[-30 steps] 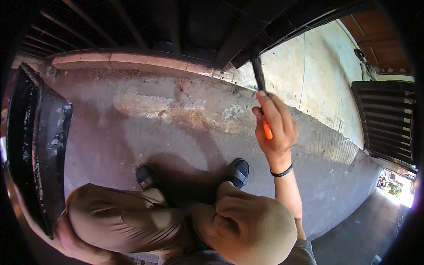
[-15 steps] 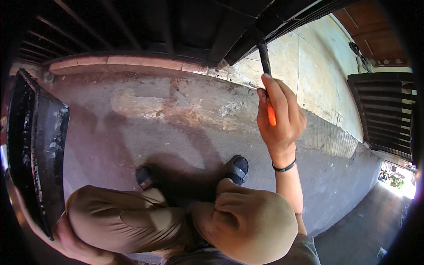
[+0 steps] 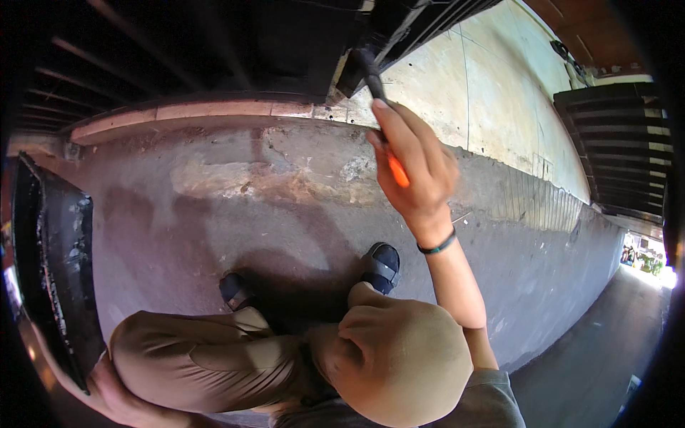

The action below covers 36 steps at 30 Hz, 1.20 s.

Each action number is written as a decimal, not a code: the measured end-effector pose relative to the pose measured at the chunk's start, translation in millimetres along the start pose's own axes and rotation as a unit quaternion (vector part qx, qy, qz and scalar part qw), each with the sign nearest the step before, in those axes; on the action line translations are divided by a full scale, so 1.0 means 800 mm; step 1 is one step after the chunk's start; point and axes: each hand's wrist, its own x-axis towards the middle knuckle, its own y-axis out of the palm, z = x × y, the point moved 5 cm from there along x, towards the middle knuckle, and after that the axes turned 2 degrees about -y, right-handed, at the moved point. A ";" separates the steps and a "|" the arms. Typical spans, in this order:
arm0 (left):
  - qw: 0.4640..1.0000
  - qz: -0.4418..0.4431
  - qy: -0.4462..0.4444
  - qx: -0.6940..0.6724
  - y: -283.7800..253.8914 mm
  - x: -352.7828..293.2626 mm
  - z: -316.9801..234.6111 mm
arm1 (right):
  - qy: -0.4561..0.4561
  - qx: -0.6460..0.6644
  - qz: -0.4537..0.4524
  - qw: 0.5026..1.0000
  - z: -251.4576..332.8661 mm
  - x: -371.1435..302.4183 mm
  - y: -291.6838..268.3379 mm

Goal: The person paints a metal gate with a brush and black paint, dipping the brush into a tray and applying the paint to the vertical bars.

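My right hand (image 3: pixel 421 167) is raised and closed round a paintbrush (image 3: pixel 376 85) with an orange handle end and a dark upper part. The brush's tip points away from me and appears to meet the lower corner of a black slatted metal gate (image 3: pixel 349 78); the bristles blend into the dark metal. At the lower left, beside my left knee, my left hand (image 3: pixel 113 381) is closed at the lower end of a black, paint-smeared open container (image 3: pixel 70 250). Its fingers are mostly hidden behind the container and the knee.
A low pinkish kerb (image 3: pixel 193 110) runs beneath the gate. Beyond it lies a pale tiled floor (image 3: pixel 492 85). Another black slatted panel (image 3: pixel 617 150) stands at the right. My sandalled feet rest on the grey concrete floor (image 3: pixel 143 235), which has worn patches.
My right hand has moved left with the paintbrush, along the gate's edge. The view has shifted slightly. My left hand stays beside the knee at the container.
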 end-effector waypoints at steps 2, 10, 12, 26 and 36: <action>1.000 0.001 -0.004 -0.018 -0.003 -0.001 0.001 | 0.013 -0.009 0.046 0.999 -0.006 -0.014 0.009; 0.998 0.032 0.014 -0.054 -0.009 0.004 0.022 | 0.080 0.073 0.050 0.993 -0.025 -0.018 0.019; 0.999 0.029 0.014 -0.042 -0.019 0.007 0.046 | 0.078 0.103 0.009 0.992 -0.029 0.004 0.019; 0.965 -0.043 -0.182 -0.186 -0.022 0.025 0.102 | 0.252 0.196 0.008 0.948 -0.029 -0.070 0.020; 0.995 0.021 -0.003 -0.102 -0.003 0.005 0.002 | 0.051 -0.056 0.117 0.990 -0.003 -0.026 0.034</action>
